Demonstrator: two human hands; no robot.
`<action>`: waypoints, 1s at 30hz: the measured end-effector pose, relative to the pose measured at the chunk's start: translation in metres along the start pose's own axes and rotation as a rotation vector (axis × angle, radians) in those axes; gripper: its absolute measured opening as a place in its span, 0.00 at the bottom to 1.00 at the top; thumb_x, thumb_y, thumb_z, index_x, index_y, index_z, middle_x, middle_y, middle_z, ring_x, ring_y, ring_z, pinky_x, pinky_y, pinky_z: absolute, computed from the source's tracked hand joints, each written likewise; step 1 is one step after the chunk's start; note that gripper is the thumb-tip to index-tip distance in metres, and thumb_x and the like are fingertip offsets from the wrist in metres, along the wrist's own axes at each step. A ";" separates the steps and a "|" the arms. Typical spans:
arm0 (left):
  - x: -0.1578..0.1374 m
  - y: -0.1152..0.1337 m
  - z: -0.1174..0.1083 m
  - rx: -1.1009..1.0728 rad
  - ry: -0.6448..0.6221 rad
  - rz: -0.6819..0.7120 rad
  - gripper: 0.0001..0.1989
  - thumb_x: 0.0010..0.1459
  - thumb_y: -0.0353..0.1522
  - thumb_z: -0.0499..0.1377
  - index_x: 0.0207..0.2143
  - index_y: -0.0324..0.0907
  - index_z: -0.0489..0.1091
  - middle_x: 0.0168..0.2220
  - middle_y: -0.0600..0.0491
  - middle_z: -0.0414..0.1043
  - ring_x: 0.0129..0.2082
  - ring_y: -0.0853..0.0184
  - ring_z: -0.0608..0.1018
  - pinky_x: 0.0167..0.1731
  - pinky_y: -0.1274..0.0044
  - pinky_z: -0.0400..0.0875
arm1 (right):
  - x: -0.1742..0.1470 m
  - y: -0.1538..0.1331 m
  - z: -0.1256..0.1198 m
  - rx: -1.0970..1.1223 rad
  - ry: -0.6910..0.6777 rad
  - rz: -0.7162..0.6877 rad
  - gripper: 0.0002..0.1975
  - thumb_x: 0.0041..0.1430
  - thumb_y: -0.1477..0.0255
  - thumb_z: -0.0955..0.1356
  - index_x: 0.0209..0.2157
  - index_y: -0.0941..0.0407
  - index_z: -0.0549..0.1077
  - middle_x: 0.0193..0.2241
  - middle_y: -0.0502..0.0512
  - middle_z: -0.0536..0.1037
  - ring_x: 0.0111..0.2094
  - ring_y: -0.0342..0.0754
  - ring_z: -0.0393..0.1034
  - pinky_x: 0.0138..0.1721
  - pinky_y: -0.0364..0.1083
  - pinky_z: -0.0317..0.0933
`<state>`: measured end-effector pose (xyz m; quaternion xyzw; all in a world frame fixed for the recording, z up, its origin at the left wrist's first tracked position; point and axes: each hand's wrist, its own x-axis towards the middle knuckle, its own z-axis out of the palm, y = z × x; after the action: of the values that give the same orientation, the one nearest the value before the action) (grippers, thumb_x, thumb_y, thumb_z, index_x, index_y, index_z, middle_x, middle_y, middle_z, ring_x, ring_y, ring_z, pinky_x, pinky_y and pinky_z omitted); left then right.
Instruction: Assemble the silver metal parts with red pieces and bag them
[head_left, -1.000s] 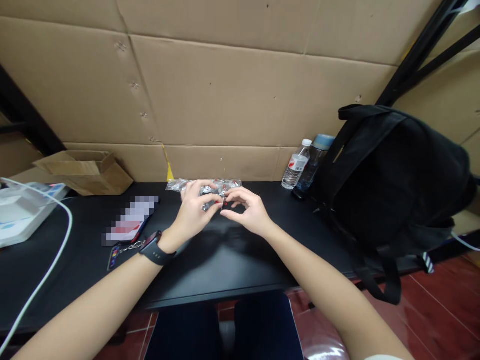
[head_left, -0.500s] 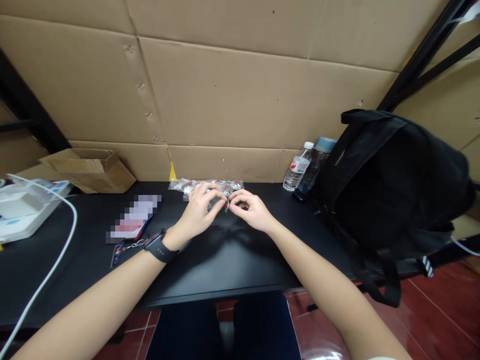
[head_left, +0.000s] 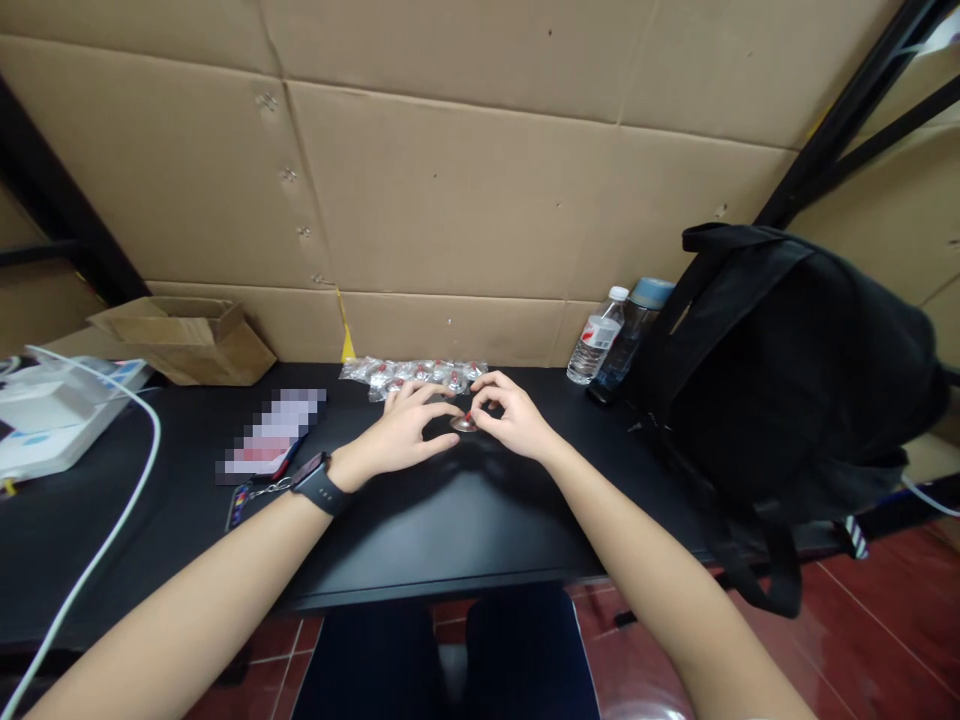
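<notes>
A small round metal disc with a red knob (head_left: 463, 424), shaped like a spinning top, is low over the black table, tilted slightly. My right hand (head_left: 514, 418) pinches its red knob between thumb and fingertips. On the disc's other side, my left hand (head_left: 405, 428) has its thumb and fingers apart, fingertips close to the rim; whether they touch it I cannot tell. Behind my hands lie several clear plastic packets (head_left: 382, 376) with similar red-topped metal pieces inside, partly hidden by my left fingers.
Left of my hands are a phone (head_left: 274, 432) with a keychain and a brown paper bag (head_left: 202, 350). A white device (head_left: 67, 420) with a cable stands farther left. At right are a water bottle (head_left: 596, 340), a blue-lidded bottle (head_left: 634, 325) and a black backpack (head_left: 795, 390).
The disc has gone from upright on edge to nearly flat, knob up. My left fingers have come off it and spread; my right hand has shifted slightly right.
</notes>
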<state>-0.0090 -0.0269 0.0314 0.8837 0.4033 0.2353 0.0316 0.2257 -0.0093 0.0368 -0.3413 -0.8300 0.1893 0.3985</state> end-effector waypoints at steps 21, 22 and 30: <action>-0.020 -0.105 -0.045 -0.175 -0.450 -0.237 0.13 0.49 0.41 0.67 0.35 0.45 0.81 0.36 0.54 0.81 0.36 0.65 0.79 0.37 0.79 0.67 | 0.001 0.051 -0.028 -0.326 -0.149 0.141 0.10 0.55 0.77 0.69 0.40 0.56 0.77 0.45 0.56 0.74 0.46 0.50 0.69 0.50 0.50 0.64; -0.019 -0.102 -0.045 -0.170 -0.448 -0.230 0.12 0.49 0.40 0.67 0.35 0.45 0.81 0.35 0.54 0.81 0.36 0.65 0.79 0.37 0.79 0.67 | -0.001 0.054 -0.036 -0.345 -0.175 0.163 0.12 0.54 0.77 0.70 0.42 0.56 0.77 0.46 0.57 0.74 0.45 0.50 0.69 0.49 0.49 0.64; -0.015 -0.078 -0.042 -0.126 -0.477 -0.200 0.05 0.51 0.34 0.63 0.30 0.43 0.79 0.30 0.54 0.80 0.31 0.66 0.78 0.33 0.79 0.65 | -0.010 0.070 -0.068 -0.277 -0.451 0.296 0.22 0.48 0.74 0.75 0.48 0.57 0.78 0.41 0.55 0.77 0.37 0.47 0.72 0.42 0.45 0.65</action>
<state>-0.0906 0.0095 0.0434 0.8662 0.4544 0.0408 0.2038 0.3129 0.0350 0.0319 -0.4592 -0.8566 0.2011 0.1219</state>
